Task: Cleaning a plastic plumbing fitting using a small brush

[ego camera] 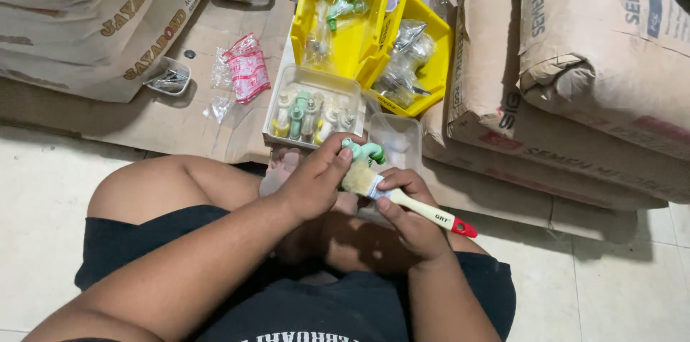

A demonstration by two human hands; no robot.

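Sitting cross-legged on the tile floor, with stacked cement sacks off to my left on flattened cardboard. Next to them sits a small clear tub with metal bits, then a torn red-and-white plastic wrapper, loose where it got dropped. Right past my knees is a clear tray packed with little taps standing in a row, close enough to grab without leaning. Behind it a yellow bin holds bagged green taps, and a second yellow bin has bagged metal fittings.

My left hand is clamped around a small green tap, pinching it up over my lap so the spout sticks out. My right hand is closed on a paintbrush with a cream handle and red tip, bristles pressed against the tap's underside. Hands are basically touching. More sacks pile up on the right.
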